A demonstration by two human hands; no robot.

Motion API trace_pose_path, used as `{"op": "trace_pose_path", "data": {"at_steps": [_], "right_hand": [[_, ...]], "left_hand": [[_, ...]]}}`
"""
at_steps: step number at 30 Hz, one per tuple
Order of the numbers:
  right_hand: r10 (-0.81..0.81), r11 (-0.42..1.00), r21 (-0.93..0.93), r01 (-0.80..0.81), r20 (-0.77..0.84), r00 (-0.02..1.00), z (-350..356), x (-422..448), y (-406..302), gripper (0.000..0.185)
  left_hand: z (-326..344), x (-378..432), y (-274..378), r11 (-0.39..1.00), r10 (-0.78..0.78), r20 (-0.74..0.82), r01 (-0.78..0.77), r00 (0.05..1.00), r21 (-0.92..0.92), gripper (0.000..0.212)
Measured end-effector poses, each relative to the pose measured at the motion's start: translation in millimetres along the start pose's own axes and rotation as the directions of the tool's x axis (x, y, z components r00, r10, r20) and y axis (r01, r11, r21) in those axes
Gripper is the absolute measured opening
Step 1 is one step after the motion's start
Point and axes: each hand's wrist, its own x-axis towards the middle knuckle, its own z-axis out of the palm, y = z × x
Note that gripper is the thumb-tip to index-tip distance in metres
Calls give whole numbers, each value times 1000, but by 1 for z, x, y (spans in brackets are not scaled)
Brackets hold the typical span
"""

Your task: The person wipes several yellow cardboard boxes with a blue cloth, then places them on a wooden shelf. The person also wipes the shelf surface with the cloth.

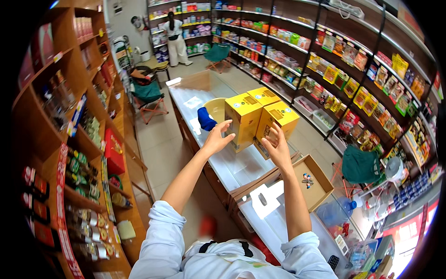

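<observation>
Three yellow cartons stand together on the glass-topped counter [240,171]: a left one [240,122], a right one [278,120] and one behind [264,95]. My left hand [218,139] is raised by the near left side of the left carton, thumb and fingers spread. In front of the right carton is my right hand [277,148], its fingers apart and slightly curled. Neither hand holds anything; whether fingertips touch the cartons, I cannot tell. A blue cloth [206,119] lies at the edge of a yellowish basin [216,104], partly hidden by the left carton.
An open cardboard tray [313,186] with several small items sits right of my right forearm, near a blue plastic water jug [336,211]. Wooden shelves [122,167] line the left. Green folding chairs [360,165] stand on the floor. A person [176,40] stands at the far shelves.
</observation>
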Motion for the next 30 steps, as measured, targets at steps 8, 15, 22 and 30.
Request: {"op": "trace_pose_path", "data": {"at_steps": [8,15,22,30], "right_hand": [[102,980,-161,-120,-119,988,42,66,52,78],[188,930,-290,-225,-152,970,76,92,145,121],[405,880,-246,-406,-59,913,99,75,176,131],[221,966,-119,-228,-69,973,93,59,190,109]], "left_hand": [[-3,97,-61,997,65,-67,-67,996,-25,55],[-4,160,-147,984,32,207,6,978,-180,81],[8,153,-163,969,139,365,-50,921,-243,80],[-10,106,-146,990,-14,464,78,886,-119,82]]}}
